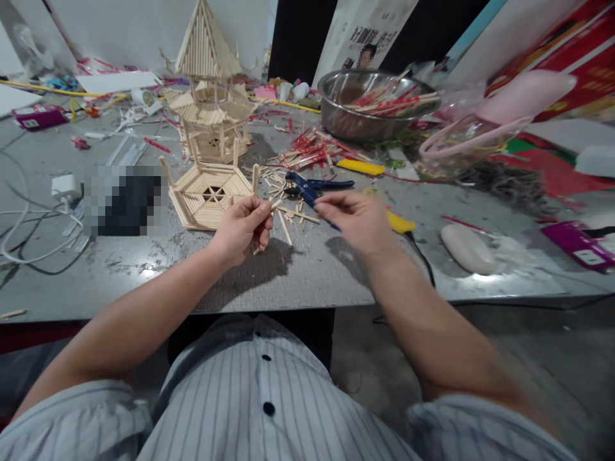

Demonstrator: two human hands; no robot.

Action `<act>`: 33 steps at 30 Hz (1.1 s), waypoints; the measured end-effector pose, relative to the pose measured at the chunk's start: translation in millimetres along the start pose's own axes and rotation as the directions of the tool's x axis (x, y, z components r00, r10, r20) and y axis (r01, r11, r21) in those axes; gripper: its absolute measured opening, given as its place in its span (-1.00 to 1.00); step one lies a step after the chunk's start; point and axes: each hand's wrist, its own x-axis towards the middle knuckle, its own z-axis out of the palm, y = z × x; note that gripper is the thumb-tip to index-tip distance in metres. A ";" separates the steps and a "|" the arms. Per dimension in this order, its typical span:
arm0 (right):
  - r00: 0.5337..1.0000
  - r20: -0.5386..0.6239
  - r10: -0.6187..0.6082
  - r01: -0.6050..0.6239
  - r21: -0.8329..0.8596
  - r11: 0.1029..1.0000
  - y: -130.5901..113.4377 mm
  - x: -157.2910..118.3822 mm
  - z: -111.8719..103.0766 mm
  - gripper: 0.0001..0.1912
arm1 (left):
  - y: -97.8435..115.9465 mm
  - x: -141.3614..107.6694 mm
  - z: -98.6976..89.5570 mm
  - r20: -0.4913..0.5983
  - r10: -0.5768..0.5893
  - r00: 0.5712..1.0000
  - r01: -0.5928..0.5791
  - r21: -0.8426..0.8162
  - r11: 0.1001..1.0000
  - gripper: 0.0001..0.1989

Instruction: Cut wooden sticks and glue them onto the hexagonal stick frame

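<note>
My left hand (247, 227) is closed in a pinch on a short wooden stick (275, 205), whose end pokes out past the thumb. Slightly blurred, my right hand (358, 221) has its fingers closed at one handle of the blue-handled pliers (307, 191); the other handle points right. The fingers hide part of the grip. Behind my left hand sits a six-sided wooden stick base (202, 221) with short upright posts and a spoked centre. Loose cut sticks (300, 214) are scattered between my hands. Farther back rises a tiered stick pagoda (209, 105) with a pointed roof.
A steel bowl (336, 118) holds red-and-pale sticks, with a pile of red wrappers (307, 150) before it. Yellow-handled tools (360, 167) lie to the right, near a white mouse-shaped object (466, 248). White cables (24, 224) run along the left, and a pink-handled basket (456, 150) stands right.
</note>
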 end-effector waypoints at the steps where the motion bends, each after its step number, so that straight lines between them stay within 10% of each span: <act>1: 0.999 0.045 0.010 -0.015 0.106 0.994 -5.9 -3.5 16.4 -0.82 | 0.3 -0.3 0.3 0.003 0.008 1.000 -0.008 -0.012 1.000 -0.77; 7: 0.987 0.145 0.062 -0.120 0.439 0.890 -21.8 -10.7 63.2 -0.80 | -1.1 -1.2 1.4 0.002 0.033 0.999 -0.033 -0.024 0.999 -0.78; 33: 0.996 0.079 0.028 -0.065 0.522 0.850 -13.6 -12.8 65.2 -0.75 | -8.9 -4.0 11.7 -0.095 0.029 0.995 -0.017 0.123 0.992 -0.77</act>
